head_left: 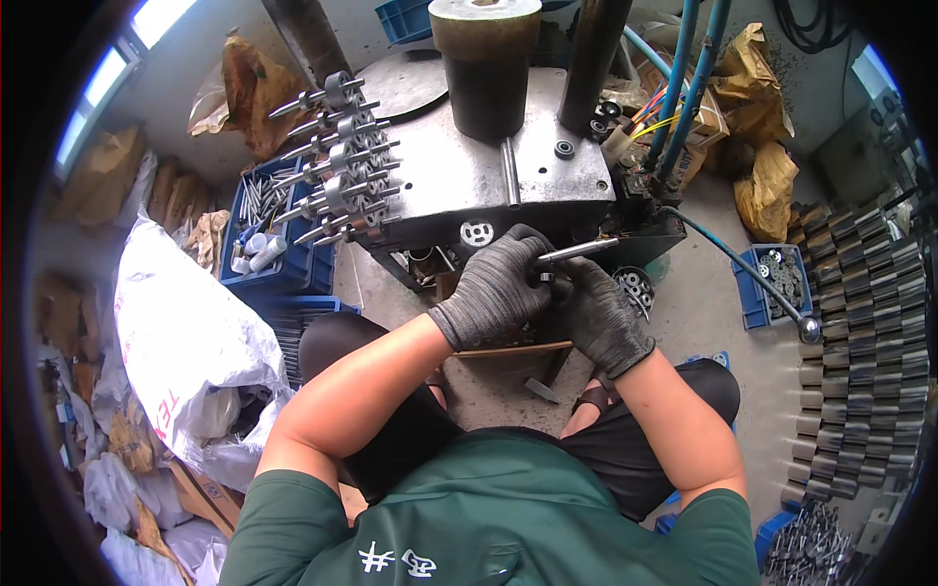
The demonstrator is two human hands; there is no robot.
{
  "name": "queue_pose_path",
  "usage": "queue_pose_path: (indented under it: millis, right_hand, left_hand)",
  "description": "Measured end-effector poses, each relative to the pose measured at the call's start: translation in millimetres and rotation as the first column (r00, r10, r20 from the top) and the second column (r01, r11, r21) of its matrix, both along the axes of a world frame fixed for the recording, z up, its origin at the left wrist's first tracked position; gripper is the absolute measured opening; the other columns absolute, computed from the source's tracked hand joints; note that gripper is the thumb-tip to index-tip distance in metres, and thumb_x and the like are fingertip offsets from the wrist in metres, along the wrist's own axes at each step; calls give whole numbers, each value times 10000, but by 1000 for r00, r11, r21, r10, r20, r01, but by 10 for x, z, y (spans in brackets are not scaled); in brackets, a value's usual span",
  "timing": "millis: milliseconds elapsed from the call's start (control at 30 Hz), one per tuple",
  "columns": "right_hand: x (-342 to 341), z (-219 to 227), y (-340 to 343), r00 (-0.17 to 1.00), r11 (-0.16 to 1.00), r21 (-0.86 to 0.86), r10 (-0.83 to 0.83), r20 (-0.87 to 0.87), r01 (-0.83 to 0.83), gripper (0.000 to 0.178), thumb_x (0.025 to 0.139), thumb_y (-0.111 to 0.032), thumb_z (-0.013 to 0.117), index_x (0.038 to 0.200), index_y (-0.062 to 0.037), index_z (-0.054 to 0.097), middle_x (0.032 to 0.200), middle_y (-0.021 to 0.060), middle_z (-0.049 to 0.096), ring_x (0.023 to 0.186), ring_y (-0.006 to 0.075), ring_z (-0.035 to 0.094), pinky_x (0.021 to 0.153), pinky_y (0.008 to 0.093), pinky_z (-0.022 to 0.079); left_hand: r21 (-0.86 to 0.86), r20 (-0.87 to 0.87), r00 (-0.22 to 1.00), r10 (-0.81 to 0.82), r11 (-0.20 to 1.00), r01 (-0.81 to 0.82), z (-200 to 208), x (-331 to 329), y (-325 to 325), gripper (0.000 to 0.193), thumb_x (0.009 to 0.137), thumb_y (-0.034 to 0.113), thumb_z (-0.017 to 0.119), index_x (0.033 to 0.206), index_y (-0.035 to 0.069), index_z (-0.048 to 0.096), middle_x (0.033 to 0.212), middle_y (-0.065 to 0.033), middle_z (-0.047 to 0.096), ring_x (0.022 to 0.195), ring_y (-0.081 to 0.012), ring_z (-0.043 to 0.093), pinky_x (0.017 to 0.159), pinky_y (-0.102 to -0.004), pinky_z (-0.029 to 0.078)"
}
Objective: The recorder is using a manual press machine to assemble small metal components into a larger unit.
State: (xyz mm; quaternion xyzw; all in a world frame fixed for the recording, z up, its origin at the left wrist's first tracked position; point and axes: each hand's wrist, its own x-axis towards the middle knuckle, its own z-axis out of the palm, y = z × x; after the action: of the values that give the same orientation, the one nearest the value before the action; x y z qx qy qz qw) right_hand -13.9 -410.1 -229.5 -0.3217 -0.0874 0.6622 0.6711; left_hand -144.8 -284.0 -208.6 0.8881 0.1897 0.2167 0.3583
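Observation:
A slim, shiny metal shaft (pixel 581 250) lies slantwise across both hands, in front of the press table's near edge. My left hand (pixel 500 285), in a grey knit glove, is closed with its fingertips at the shaft's left end. Below the shaft, my right hand (pixel 601 317) has its gloved fingers curled up against it. A small dark metal ring (pixel 546 277) shows between the hands; which fingers hold it is hidden. Just beyond my left hand is a pale round disc with holes (pixel 477 234).
The steel press table (pixel 430 181) carries a thick ram, a loose rod (pixel 510 172), a bearing (pixel 565 148) and stacked rotors on shafts (pixel 342 161). Blue crates (pixel 322 269) stand left. A lever with a ball end (pixel 809 329) reaches right, near stacked metal cylinders (pixel 860 361).

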Motion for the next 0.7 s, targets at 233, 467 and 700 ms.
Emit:
queue_pose_path:
  millis: [233, 467, 700]
  right_hand:
    - [144, 165, -137, 960, 973, -122, -166, 224, 196, 462, 989, -347, 602, 1355, -65, 579, 1227, 164, 676, 1135, 302, 646, 999, 430, 511]
    - [39, 150, -99, 948, 959, -158, -190, 256, 235, 485, 999, -363, 593, 1376, -59, 567, 1257, 156, 662, 1158, 273, 632, 975, 459, 521]
    - [112, 49, -125, 967, 987, -9, -158, 201, 163, 449, 1005, -312, 583, 1377, -62, 564, 1275, 159, 655, 1163, 274, 630, 976, 478, 527]
  left_hand:
    - [-91, -1, 996, 88, 992, -88, -12, 14, 132, 312, 752, 114, 755, 1034, -4, 690, 1068, -144, 664, 955, -299, 680, 811, -385, 563]
    - [-78, 53, 998, 14, 997, -10, 4, -34, 87, 262, 764, 99, 720, 1005, -4, 703, 1080, -134, 664, 935, -276, 680, 776, -357, 560]
    - [-61, 23, 999, 38, 997, -36, 71, -32, 94, 305, 769, 104, 690, 1043, -31, 702, 1094, -181, 659, 980, -331, 693, 850, -395, 577]
